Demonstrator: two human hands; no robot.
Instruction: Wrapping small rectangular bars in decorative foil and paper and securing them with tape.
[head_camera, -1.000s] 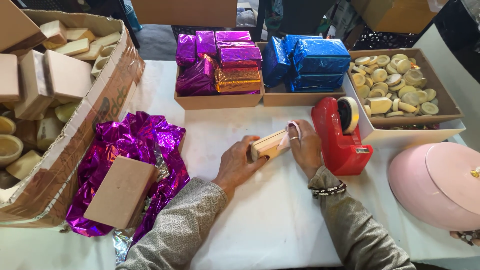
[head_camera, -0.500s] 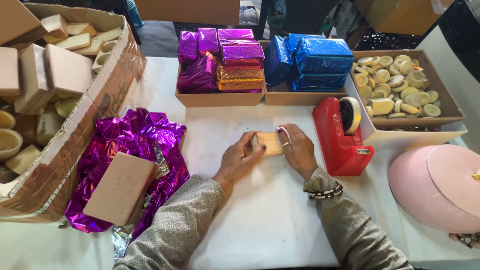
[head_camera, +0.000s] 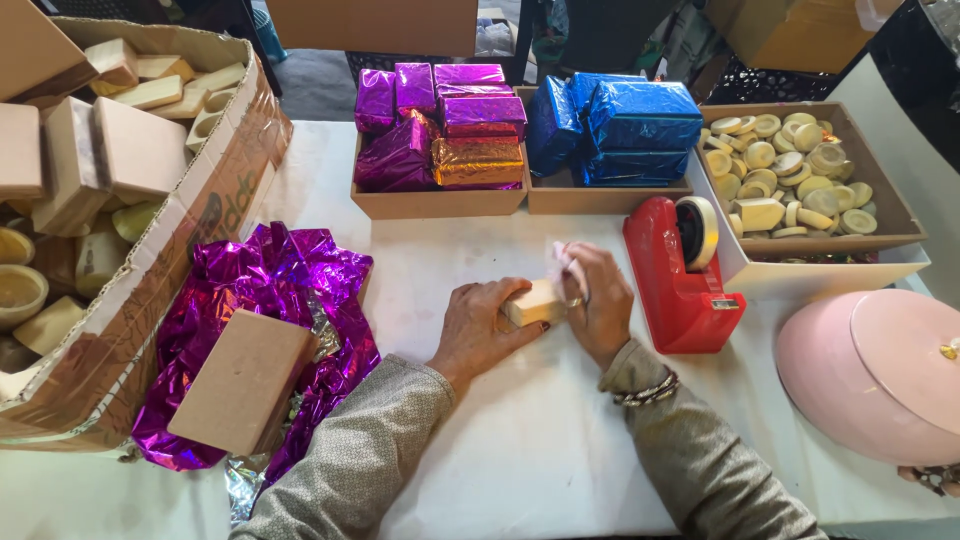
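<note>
Two hands meet mid-tabletop (head_camera: 520, 440), white and cut off at the bottom edge. Beside my right wrist stands the red tape dispenser (head_camera: 678, 278). My left hand (head_camera: 480, 325) lies over the small cream rectangular block (head_camera: 532, 301), fingers curled around its near end. My right hand (head_camera: 598, 300) hides the far end, fingers pinching a pale strip (head_camera: 560, 262) I can't identify.

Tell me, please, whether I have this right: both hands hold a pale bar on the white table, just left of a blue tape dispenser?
Not quite: the tape dispenser is red, not blue, as the head view shows. The rest holds: the left hand and right hand hold the pale bar on the white table, just left of it.
</note>
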